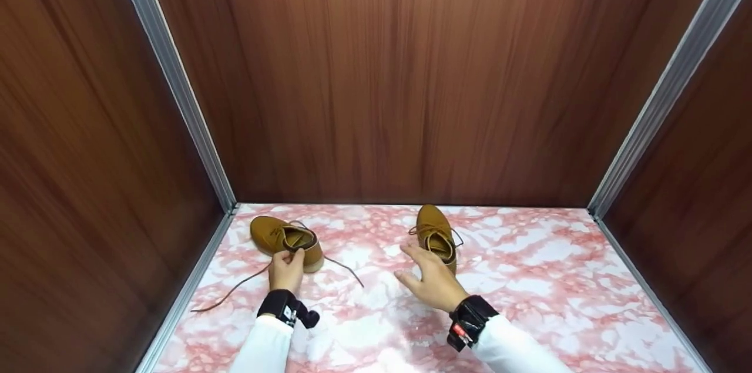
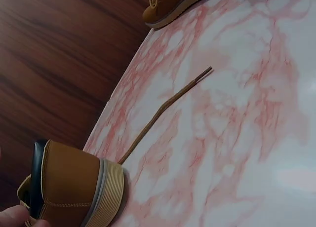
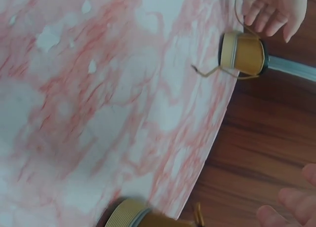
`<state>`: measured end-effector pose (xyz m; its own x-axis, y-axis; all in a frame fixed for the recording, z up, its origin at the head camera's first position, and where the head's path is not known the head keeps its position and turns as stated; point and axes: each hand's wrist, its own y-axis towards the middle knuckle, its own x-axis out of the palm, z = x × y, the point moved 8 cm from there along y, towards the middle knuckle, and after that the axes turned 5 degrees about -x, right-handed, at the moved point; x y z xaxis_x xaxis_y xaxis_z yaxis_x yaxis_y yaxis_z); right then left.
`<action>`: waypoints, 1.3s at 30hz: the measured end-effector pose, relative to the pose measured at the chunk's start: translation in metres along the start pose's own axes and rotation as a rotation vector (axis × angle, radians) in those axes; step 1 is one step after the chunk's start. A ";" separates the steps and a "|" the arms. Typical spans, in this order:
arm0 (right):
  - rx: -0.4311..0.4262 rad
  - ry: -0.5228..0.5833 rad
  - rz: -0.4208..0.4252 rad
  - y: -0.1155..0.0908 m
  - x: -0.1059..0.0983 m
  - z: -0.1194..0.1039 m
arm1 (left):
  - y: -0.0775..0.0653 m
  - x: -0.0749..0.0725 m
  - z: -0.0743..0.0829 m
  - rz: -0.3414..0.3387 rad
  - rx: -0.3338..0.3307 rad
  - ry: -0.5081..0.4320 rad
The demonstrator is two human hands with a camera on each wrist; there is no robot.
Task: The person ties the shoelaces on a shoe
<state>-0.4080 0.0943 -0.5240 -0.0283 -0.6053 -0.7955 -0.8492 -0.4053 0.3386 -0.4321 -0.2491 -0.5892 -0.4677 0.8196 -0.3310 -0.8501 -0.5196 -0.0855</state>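
On the left stands a tan lace-up shoe, its laces undone and trailing out to both sides. My left hand pinches this shoe's collar at the near side between thumb and finger; in the left wrist view the fingertips are at the collar, close to the heel. A matching shoe stands on the right with its lace loops at the sides. My right hand is held over its heel end, fingers spread and holding nothing, hiding part of the shoe. In the right wrist view its fingers are apart from the shoe.
Both shoes stand on a pink-and-white marbled surface, toes toward the back. Brown wood-grain panels enclose it at the back and both sides. Grey metal rails run along the corners and side edges.
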 end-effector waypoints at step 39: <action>0.058 0.150 -0.259 0.043 0.088 -0.027 | 0.037 0.001 -0.005 -0.124 -0.196 0.298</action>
<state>-0.4330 0.0055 -0.5661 0.2677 -0.5831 -0.7670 -0.8466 -0.5224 0.1017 -0.4625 -0.2689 -0.5976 -0.2489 0.7880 -0.5631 -0.8199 -0.4809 -0.3106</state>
